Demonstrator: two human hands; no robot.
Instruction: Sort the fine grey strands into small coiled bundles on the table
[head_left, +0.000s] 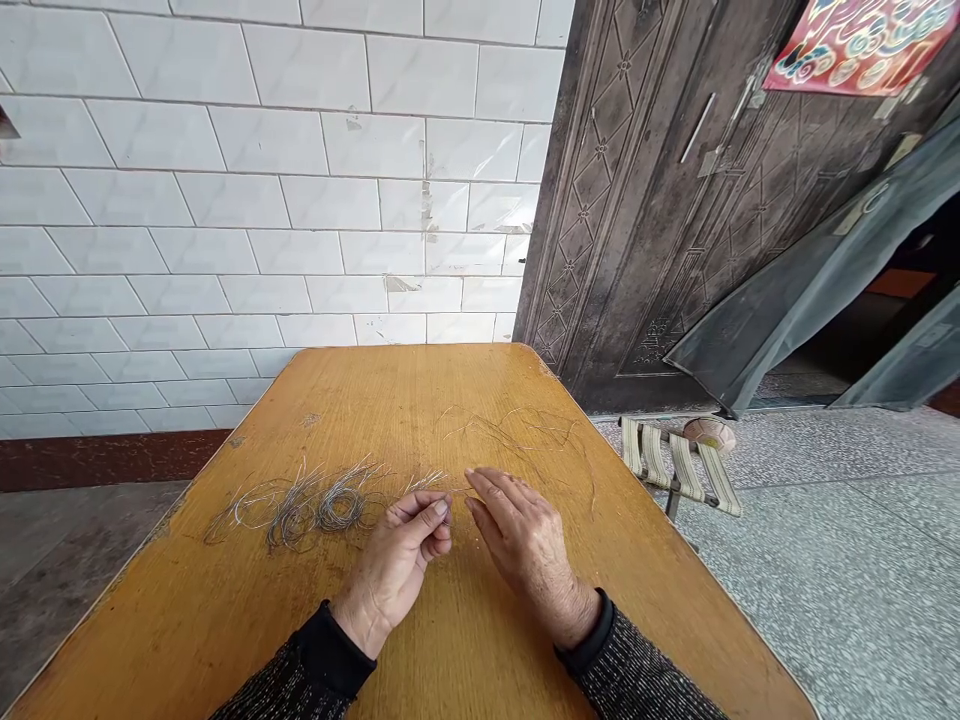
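My left hand (409,545) is closed in a pinch, thumb against the forefinger, at the middle of the wooden table. A thin wire (459,490) runs from that pinch toward my right hand (521,530). My right hand's fingers are stretched out, its thumb a little apart from the forefinger; whether it touches the wire I cannot tell. Left of my hands lie several coils of thin grey wire (341,508), their loose ends splayed upward. Just behind my left fingertips, more pale wire ends (426,480) stick out. Loose, fine brownish strands (517,428) spread beyond my right hand.
The wooden table (405,390) has its far end near a white tiled wall (300,180). A carved dark door (622,200) and a grey curtain (795,280) are at the right. On the floor stand a striped folding stool (679,462) and a ball (709,434).
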